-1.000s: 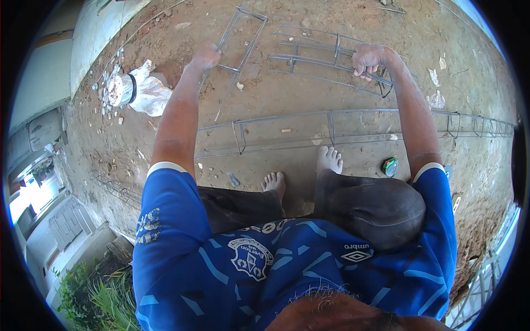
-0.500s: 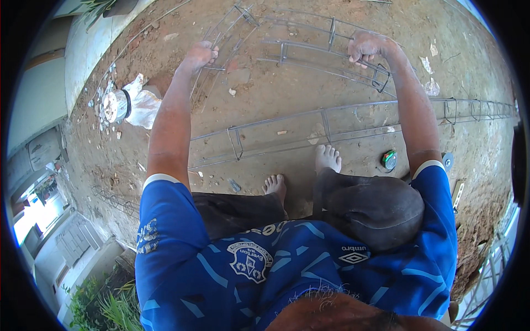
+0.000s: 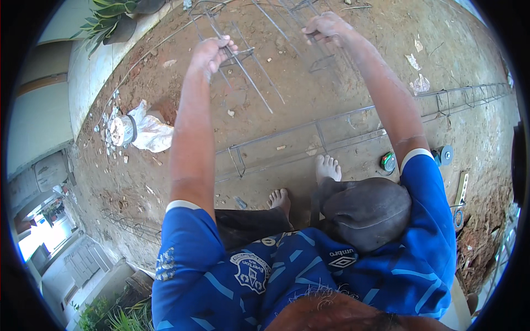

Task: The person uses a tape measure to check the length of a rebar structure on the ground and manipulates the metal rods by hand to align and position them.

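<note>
Both my arms stretch forward over bare ground. My left hand (image 3: pixel 212 53) is closed round a rod of a rebar cage (image 3: pixel 251 83), whose bare rod ends point back toward me. To its right, my right hand (image 3: pixel 327 28) grips a second rebar cage (image 3: pixel 322 62), smeared by motion, with a square stirrup hanging below the hand. The far parts of both cages run out of the top of the picture. A long rebar cage (image 3: pixel 322 137) lies across the ground between my hands and my bare feet (image 3: pixel 328 167).
A green and black tape measure (image 3: pixel 388 161) lies by my right knee, near a tool with a grey disc (image 3: pixel 445 154). A pale slotted bar (image 3: pixel 462 187) is farther right. At left lies a white sack (image 3: pixel 154 135) with a dark band; potted plants (image 3: pixel 118 27) stand beyond.
My right hand has moved left and away from me, closer to my left hand. Its cage has swung from lying crosswise to pointing away. The left cage has turned, its rod ends now slanting right.
</note>
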### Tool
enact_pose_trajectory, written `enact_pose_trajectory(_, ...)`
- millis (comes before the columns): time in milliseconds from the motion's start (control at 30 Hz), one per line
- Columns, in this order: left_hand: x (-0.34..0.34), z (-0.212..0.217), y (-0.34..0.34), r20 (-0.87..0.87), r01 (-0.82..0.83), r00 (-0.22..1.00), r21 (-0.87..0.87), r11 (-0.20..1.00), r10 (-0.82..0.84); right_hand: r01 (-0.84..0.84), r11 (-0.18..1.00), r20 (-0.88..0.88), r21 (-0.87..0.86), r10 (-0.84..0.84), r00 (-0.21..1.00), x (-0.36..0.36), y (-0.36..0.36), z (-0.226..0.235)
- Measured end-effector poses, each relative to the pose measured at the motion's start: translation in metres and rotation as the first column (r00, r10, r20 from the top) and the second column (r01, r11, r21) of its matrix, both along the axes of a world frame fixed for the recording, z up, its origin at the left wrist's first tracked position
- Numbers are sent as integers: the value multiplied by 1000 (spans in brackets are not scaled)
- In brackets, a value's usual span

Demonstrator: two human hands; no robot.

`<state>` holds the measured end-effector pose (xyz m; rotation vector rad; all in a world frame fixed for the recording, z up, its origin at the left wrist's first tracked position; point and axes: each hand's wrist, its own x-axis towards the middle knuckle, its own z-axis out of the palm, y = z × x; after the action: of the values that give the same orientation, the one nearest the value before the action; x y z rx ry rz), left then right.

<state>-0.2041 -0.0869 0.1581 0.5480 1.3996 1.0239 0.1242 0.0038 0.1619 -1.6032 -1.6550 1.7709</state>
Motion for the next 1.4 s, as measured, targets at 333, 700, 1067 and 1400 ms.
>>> enact_pose_trajectory(333, 78, -70, -12, -228, -197, 961, -173, 965, 156, -76, 982, -61, -171, 66, 996, -63, -34, -52)
enact_pose_trajectory(700, 86, -91, -31, -152, -442, 894, -148, 885, 421, -69, 983, -177, -169, 39, 983, -64, -49, -76)
enact_pose_trajectory(1067, 108, -81, -4, 44, -242, 965, -226, 944, 258, -349, 937, 72, -4, 348, 935, -61, -58, -45)
enact_pose_trajectory(1400, 86, -87, -24, 278, -154, 943, -124, 980, 183, -541, 809, 501, 228, 379, 778, -94, -90, -33)
